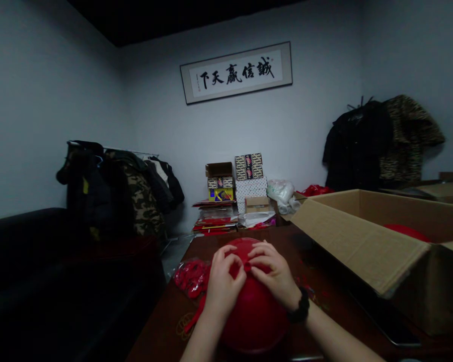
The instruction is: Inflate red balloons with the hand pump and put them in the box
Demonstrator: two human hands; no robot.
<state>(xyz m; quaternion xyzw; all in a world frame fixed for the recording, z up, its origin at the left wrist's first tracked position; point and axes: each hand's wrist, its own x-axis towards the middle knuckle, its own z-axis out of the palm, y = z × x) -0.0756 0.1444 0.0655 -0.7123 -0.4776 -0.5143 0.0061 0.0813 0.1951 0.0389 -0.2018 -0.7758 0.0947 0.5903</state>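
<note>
A big, round, red balloon (254, 317) rests on the dark brown table in front of me. At its upper side, my left hand (226, 274) is closed in a pinch, thumb and forefinger at the left of the balloon's small neck (248, 266). My right hand (274, 271), with a black band at the wrist, pinches the same neck from the right, its other fingers resting on the balloon. Left of the balloon lies a clear plastic bag (192, 277) of red pieces. Nearby are a red strip (195, 318) and thin yellowish loops (184, 326).
To the right stands an open cardboard box (347, 236) with something red inside; its flap leans toward me. A dark flat device (388, 317) lies below it. Stacked boxes (251, 188) are at the far wall, and a dark sofa (30, 281) is at left.
</note>
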